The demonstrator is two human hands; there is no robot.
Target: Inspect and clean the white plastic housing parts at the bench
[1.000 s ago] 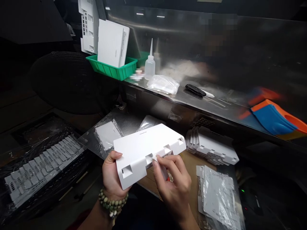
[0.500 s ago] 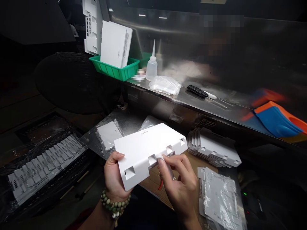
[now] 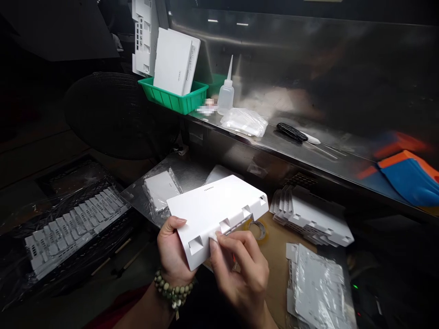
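A white plastic cover (image 3: pixel 219 201) with a bent edge and several square cut-outs is held tilted in front of me. My left hand (image 3: pixel 175 249) grips its left end, thumb on top and fingers underneath. My right hand (image 3: pixel 242 265) is closed in a pinch on a small white wad (image 3: pixel 213 236), which looks like folded cloth. The wad presses on the cover's near edge, between the two leftmost cut-outs. Below the cover, a roll of tape (image 3: pixel 258 230) lies on brown cardboard (image 3: pixel 276 269).
Stacked white covers (image 3: pixel 315 214) and bagged covers (image 3: pixel 318 283) lie at the right. A crate (image 3: pixel 78 228) of covers stands at the lower left. On the metal shelf are a green bin (image 3: pixel 171 96), a squeeze bottle (image 3: pixel 226 97), plastic bags (image 3: pixel 244 122) and a blue-orange holder (image 3: pixel 409 176).
My right hand has slid left along the cover's near edge with the white wad, uncovering the tape roll. My left hand keeps its grip. The view has shifted slightly.
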